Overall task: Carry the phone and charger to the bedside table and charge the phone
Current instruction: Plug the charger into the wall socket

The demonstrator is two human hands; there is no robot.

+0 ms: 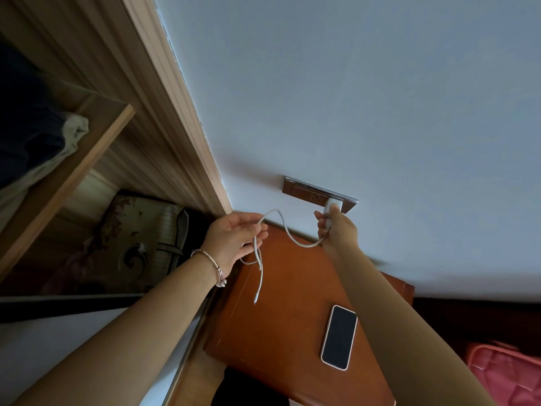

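Right hand [336,227] pinches white charger plug [332,207] against wall socket [310,192], left hand [234,238] loosely curled round cable [281,224]; phone [339,336] face-up on bedside table [278,317].

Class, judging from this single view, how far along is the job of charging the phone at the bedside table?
Done: the phone lies screen up on the bedside table.
In hand: the right hand presses the white charger at the wall socket; the left hand holds the cable.
Left: the cable's free end dangles, not yet in the phone.
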